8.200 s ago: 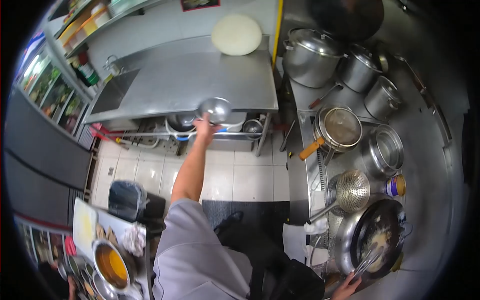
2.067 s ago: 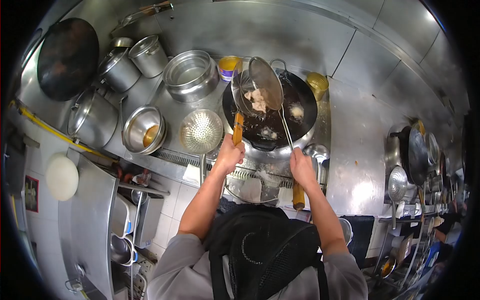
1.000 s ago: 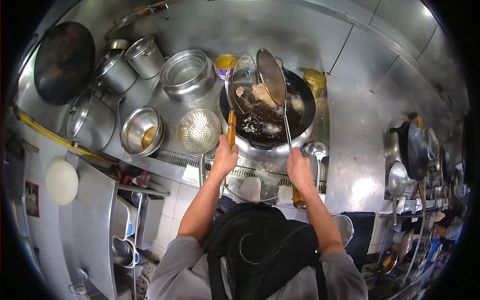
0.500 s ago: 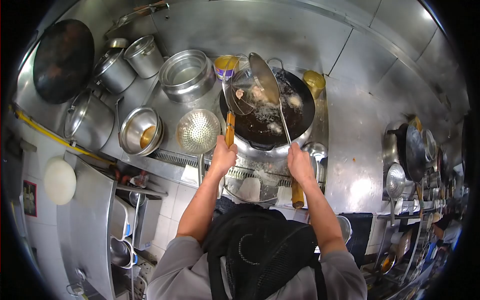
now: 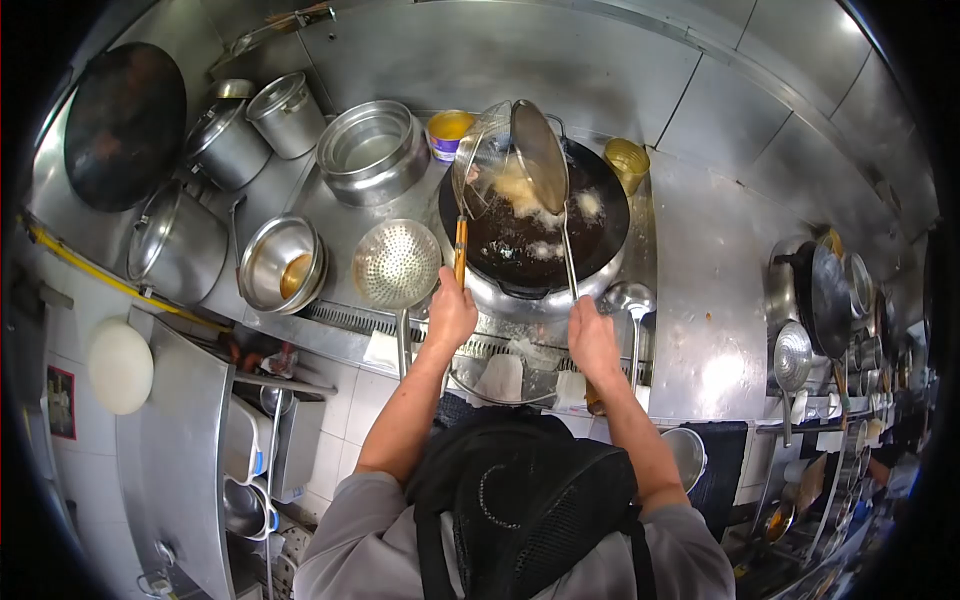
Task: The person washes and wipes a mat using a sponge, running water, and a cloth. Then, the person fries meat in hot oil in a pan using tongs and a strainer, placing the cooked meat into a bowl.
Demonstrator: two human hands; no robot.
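Observation:
My left hand [image 5: 452, 312] is closed round the wooden handle of a wire strainer [image 5: 482, 150], which is tilted over the left part of a black wok [image 5: 600, 240]. With my right hand [image 5: 594, 340] I grip the long metal handle of a fine-mesh skimmer [image 5: 540, 155], whose round head stands nearly on edge beside the strainer. Dark oil fills the wok, and pale food pieces [image 5: 588, 204] bubble in it. More food [image 5: 515, 190] lies under and between the two tools, partly hidden by them. A small piece clings at the strainer's mesh.
A perforated ladle [image 5: 397, 262] and a steel bowl [image 5: 268, 265] lie left of the wok. Behind them stand a metal pot [image 5: 370, 150] and a purple-labelled tin [image 5: 446, 134]. A gold tin [image 5: 627, 163] and a ladle [image 5: 630, 298] are at the right.
Since half a second ago the strainer has turned more on edge and the skimmer head has risen and moved slightly right. Earlier, my left hand held a bowl over another counter.

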